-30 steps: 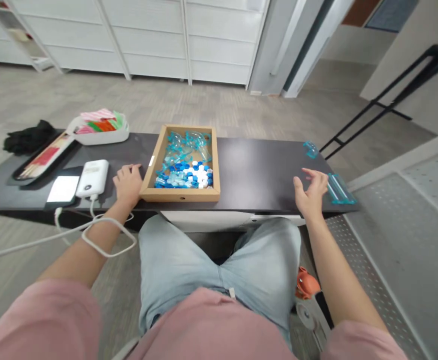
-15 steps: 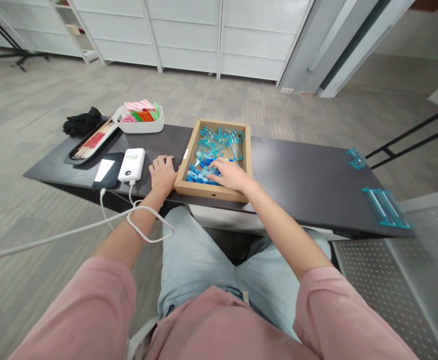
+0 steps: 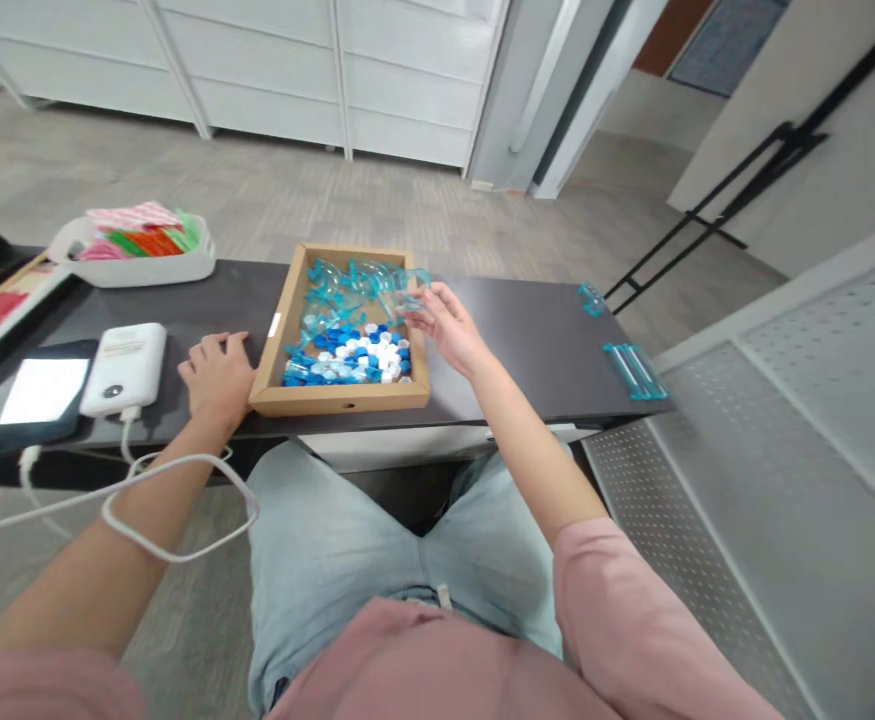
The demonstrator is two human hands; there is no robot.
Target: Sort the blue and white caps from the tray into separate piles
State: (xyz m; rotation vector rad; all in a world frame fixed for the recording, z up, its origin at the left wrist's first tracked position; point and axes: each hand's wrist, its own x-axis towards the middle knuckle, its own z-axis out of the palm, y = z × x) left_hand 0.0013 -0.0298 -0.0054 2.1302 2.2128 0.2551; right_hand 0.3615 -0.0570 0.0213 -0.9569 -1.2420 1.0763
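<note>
My right hand (image 3: 446,325) is over the right rim of the cardboard box (image 3: 339,402), its fingers closed on a clear plastic piece with turquoise ends (image 3: 412,280). Other clear and turquoise pieces (image 3: 332,290) lie heaped in the far half of the box. White and blue connector caps (image 3: 377,352) fill much of its near part. To the left of the box, my left hand (image 3: 219,378) rests on the dark table with its fingers loosely spread, holding nothing.
Left of my hands are a white power bank (image 3: 126,368) with a cable, a dark phone-like device (image 3: 43,392) and a white basket (image 3: 144,270) of colourful strips. Clear tubes (image 3: 634,371) and a curved turquoise piece (image 3: 591,299) lie at the table's right end.
My right hand has come up out of the connector caps and moved to the box's right rim, now with a clear piece. The view has turned to the right; my left hand stays beside the box.
</note>
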